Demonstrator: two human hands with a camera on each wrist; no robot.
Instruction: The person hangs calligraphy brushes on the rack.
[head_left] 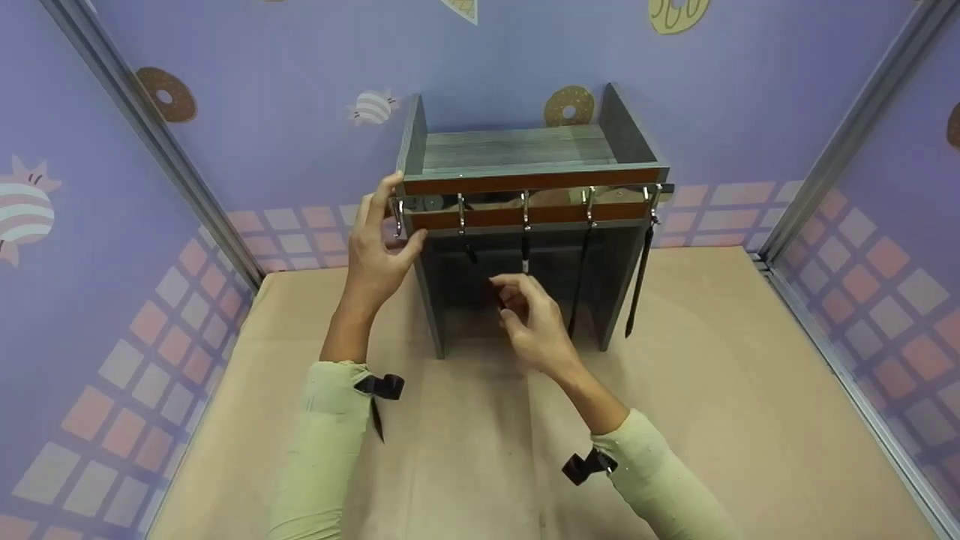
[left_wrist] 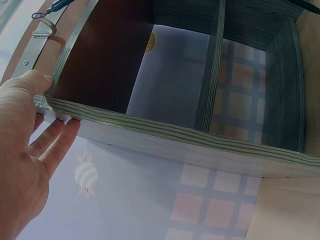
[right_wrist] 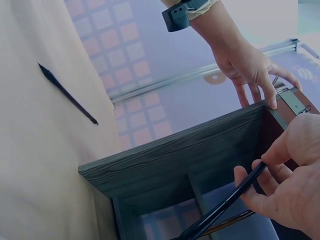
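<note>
black straps [head_left: 577, 285] are hung from a row of metal hooks [head_left: 526, 210] along the front of a grey wooden shelf [head_left: 517, 150], which is stood on a brown table [head_left: 712, 390] against a purple wall [head_left: 285, 82]. one strap [right_wrist: 225, 202], under a middle hook, is pinched between the thumb and curled fingers of the right hand [head_left: 534, 324], just in front of the shelf's open lower part; the hold looks chosen so that the thin strap can be guided without slipping. the left hand [head_left: 379, 251] is laid against the shelf's left front corner, its fingers straight and its thumb pressed on the edge, apparently so that the shelf is kept steady. in the left wrist view the same hand [left_wrist: 25, 150] is seen flat on the side panel, nothing being gripped. another strap [head_left: 637, 281] is left hanging free from the hook at the right end, well apart from both hands. both forearms are covered by pale sleeves [head_left: 330, 442].
</note>
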